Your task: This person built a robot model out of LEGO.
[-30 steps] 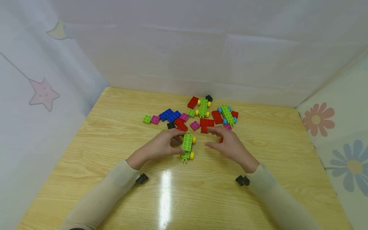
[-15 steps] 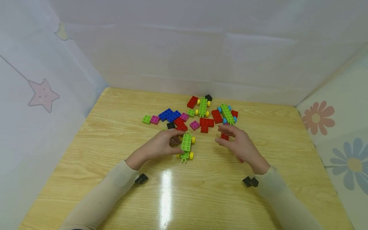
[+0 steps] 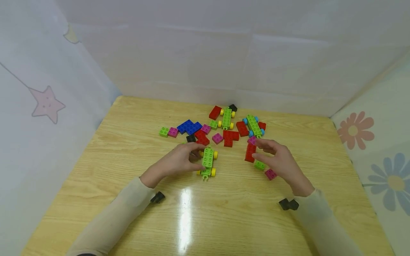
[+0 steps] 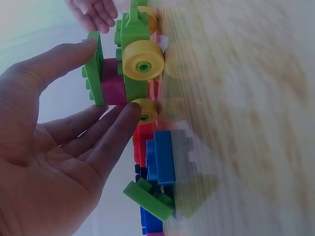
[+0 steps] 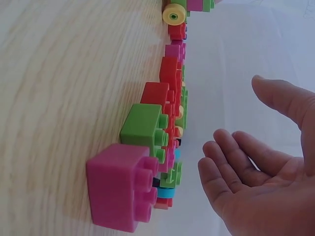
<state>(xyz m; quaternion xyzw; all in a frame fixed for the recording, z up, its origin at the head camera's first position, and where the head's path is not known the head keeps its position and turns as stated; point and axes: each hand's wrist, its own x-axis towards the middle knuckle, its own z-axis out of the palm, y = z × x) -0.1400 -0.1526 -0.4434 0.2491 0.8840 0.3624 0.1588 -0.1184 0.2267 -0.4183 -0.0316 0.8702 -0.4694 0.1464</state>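
Observation:
My left hand (image 3: 180,161) holds a toy car (image 3: 208,158) with a green base and yellow wheels, thumb and fingers round its left side. In the left wrist view a magenta brick (image 4: 113,81) sits on the base, topped by a green brick (image 4: 93,73) that the thumb touches. Over to the right, my right hand (image 3: 283,163) hovers with relaxed, parted fingers and nothing between them. Below and beside its fingertips lie a red brick (image 3: 250,153), a small green brick (image 3: 259,165) and a magenta brick (image 3: 271,174).
Behind the hands lie blue bricks (image 3: 189,127), red bricks (image 3: 230,137) and small magenta bricks (image 3: 217,138). Two more green car bases stand there, one with yellow wheels (image 3: 226,118), one with blue wheels (image 3: 254,125). A white curtain (image 3: 205,71) hangs behind the table.
My right hand has moved right, away from the toy car, uncovering the red, green and magenta bricks there. The left hand stays on the car.

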